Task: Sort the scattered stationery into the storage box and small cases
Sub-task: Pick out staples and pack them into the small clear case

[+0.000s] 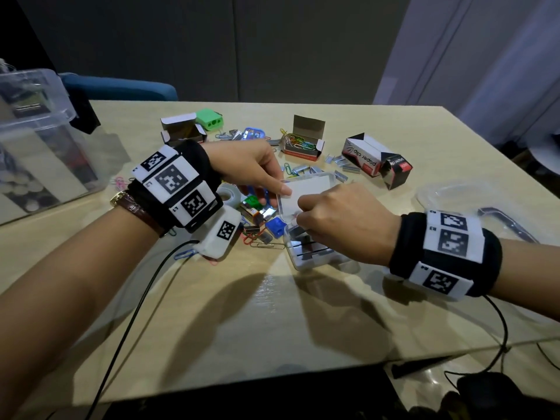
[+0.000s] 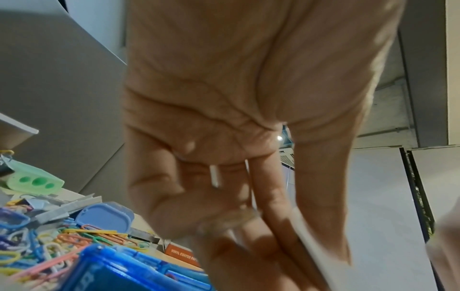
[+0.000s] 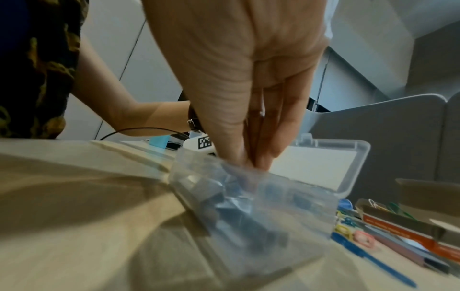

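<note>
i'm looking down at a pale wooden table (image 1: 212, 313) where my left hand (image 1: 251, 165) is pinching the near left corner of the raised lid (image 1: 312, 189) of a small clear case (image 1: 315, 253), thumb on top and fingers curled underneath, keeping the lid tilted up behind the tray. my right hand (image 1: 339, 216) is reaching down into the case with its fingertips (image 3: 246, 157) bunched narrowly together just inside the rim; i cannot tell whether they are holding a staple strip or only touching the ones inside. the case is sitting in the middle of the table just in front of me, and grey staple strips (image 1: 306, 244) are lying in rows in its tray. around it the clutter is spreading out: coloured paper clips (image 2: 74, 236) are heaping beside a blue case (image 2: 129, 271) in the left wrist view, a green sharpener (image 1: 209, 119) is standing near the far edge, an open box of coloured clips (image 1: 301, 144) is sitting beyond the lid, and a black and white paper clip box (image 1: 369, 159) is lying on its side to the right. loose staple strips (image 1: 336, 165) are lying between those two boxes. a large clear storage box (image 1: 39, 140) is standing at the far left, and its clear lid (image 1: 472, 201) is lying at the right, near my right wrist.
</note>
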